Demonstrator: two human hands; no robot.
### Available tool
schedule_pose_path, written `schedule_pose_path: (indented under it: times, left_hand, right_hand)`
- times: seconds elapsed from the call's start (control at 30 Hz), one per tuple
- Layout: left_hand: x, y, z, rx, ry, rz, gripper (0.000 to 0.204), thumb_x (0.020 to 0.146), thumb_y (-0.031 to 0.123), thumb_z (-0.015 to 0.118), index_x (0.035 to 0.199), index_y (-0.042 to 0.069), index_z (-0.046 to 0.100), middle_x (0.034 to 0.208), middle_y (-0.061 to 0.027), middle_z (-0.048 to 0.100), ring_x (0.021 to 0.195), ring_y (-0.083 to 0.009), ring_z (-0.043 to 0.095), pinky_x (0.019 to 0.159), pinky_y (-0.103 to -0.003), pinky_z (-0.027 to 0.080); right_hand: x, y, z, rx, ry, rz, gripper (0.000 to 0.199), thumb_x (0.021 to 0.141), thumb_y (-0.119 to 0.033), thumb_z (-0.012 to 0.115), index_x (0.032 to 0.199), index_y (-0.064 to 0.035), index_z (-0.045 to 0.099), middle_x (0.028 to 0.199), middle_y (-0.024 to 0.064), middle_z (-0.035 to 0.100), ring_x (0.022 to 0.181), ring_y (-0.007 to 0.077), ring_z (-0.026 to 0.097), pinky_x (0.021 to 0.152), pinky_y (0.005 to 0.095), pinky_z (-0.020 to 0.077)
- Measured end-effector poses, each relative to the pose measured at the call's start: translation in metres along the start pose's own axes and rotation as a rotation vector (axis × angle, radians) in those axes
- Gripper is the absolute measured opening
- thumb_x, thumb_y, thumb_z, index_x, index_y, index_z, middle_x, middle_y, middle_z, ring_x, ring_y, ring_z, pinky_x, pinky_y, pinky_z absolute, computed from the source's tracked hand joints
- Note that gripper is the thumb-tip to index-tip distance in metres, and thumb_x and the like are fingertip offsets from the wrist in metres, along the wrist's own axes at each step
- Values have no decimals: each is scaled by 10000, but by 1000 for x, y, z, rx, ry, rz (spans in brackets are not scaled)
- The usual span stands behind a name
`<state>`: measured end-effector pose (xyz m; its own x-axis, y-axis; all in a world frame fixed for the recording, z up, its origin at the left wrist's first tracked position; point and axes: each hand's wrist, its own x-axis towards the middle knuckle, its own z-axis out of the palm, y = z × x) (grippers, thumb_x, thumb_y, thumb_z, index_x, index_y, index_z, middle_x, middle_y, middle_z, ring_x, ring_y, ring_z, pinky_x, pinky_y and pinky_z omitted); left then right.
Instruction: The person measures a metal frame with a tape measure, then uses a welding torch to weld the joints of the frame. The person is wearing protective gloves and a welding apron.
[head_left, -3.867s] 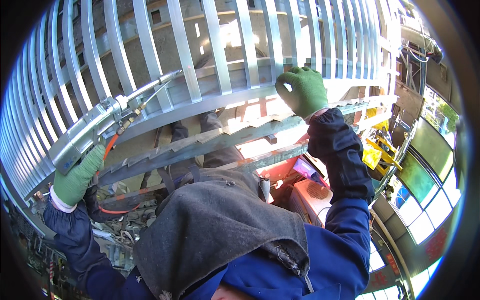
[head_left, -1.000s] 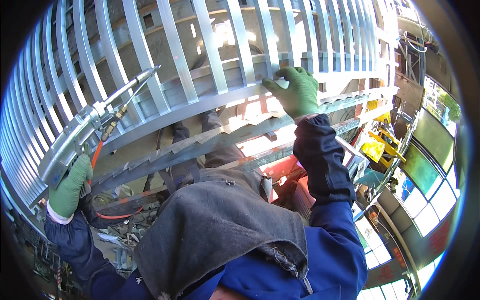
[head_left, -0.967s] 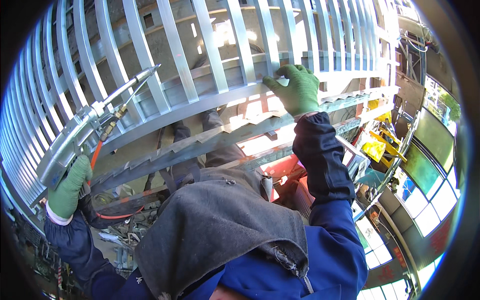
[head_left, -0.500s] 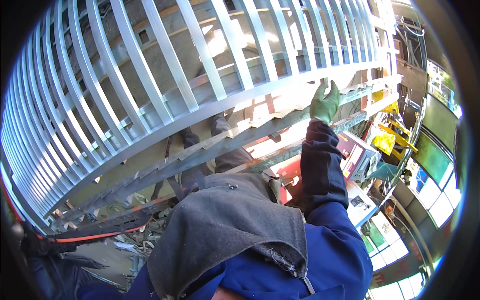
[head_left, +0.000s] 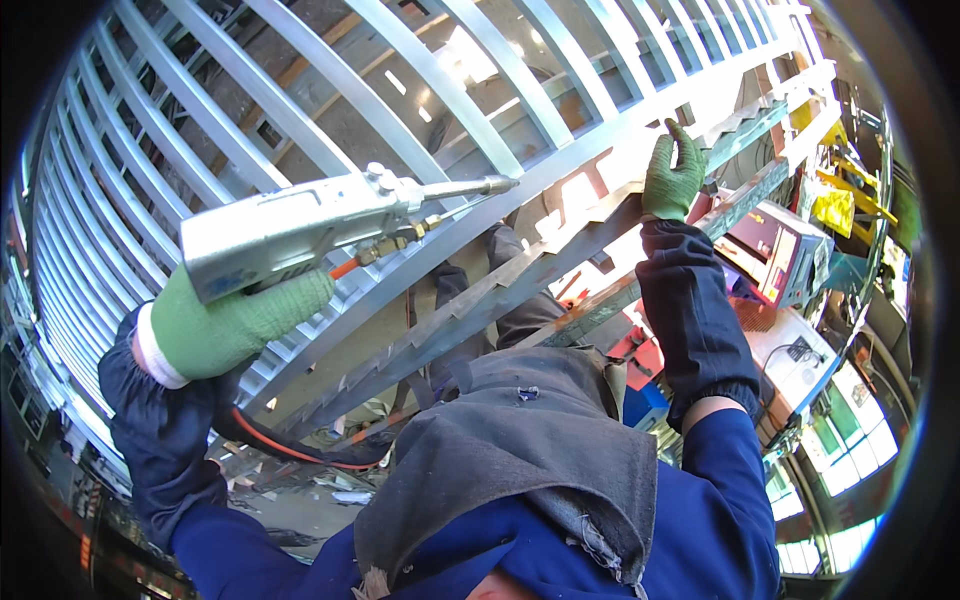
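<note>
In my gloved left hand [head_left: 225,325] is a silver, box-bodied welding gun [head_left: 290,225] with a long metal nozzle. My fingers wrap around its underside. Its tip lies over the bottom rail [head_left: 585,155] of a large panel of shiny metal bars [head_left: 400,45]. An orange-red hose [head_left: 345,268] joins the gun at brass fittings. On the right, my green-gloved right hand [head_left: 672,180] reaches up to that same rail, thumb and fingers apart; whether the fingertips touch it I cannot tell. Below the rail runs a support beam with a saw-toothed edge [head_left: 490,300].
A second beam [head_left: 590,310] crosses lower down. Right of my right forearm stand a red-and-grey machine [head_left: 765,255] and a white-topped surface [head_left: 795,355]. Yellow material [head_left: 835,210] hangs farther right. A black and orange cable [head_left: 290,448] loops at lower left, above scraps on the floor.
My left hand has come into view from the left, holding the welding gun over the panel. My right hand stays near the rail, while the view has shifted and tilted.
</note>
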<state>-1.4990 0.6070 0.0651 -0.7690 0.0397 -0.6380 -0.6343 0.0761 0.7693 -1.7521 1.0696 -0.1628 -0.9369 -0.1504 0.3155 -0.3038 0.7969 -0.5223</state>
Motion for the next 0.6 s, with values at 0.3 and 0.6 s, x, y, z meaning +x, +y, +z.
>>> schedule_pose_path:
  times: [0.3,0.6]
  left_hand:
    - [44,-15,-8,-40,-105,-129,345,980,256,828,1213,32,709,919,-11,702,769,-96,641,672,-269,533]
    - [49,-19,-10,-1,-111,-133,324,995,270,808,1196,38,707,908,-11,694,759,-98,637,670,-270,527]
  right_hand:
    - [-3,2,1,40,8,40,274,1010,-177,642,1227,-89,783,1197,126,766,1188,334,667,1112,464,447]
    - [-2,2,2,54,2,43,276,1010,-169,637,1233,-90,778,1195,125,766,1179,329,668,1119,457,442]
